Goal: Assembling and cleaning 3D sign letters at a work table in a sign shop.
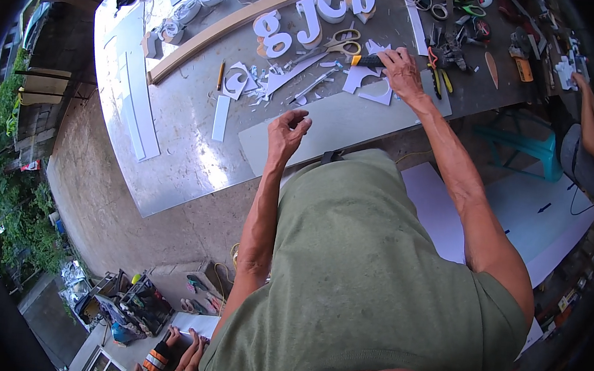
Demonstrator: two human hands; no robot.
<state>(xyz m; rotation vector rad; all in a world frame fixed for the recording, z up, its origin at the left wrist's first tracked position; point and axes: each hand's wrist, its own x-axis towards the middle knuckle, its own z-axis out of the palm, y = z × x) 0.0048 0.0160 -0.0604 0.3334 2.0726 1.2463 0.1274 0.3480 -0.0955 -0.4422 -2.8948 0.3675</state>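
Note:
My right hand (405,74) is over the workbench, its fingers closed around one end of a tool with a yellow-and-black handle (368,61). Beneath that tool lies a white sheet offcut with a curved cut-out (376,89). My left hand (288,133) hovers near the bench's front edge with its fingers curled inward; whether anything small is in them is hidden. Scissors with tan handles (348,45) rest just beyond, beside white cut-out letters (310,22) with thick sides. White scraps (263,89) and a yellow pencil (220,75) lie to the left.
A long wooden strip (203,42) crosses the metal-topped bench (178,190). Pliers (441,78) and other tools crowd its right side. A teal stool (523,147) stands to the right, near another person's arm (592,111). Other people's hands (187,344) show at lower left.

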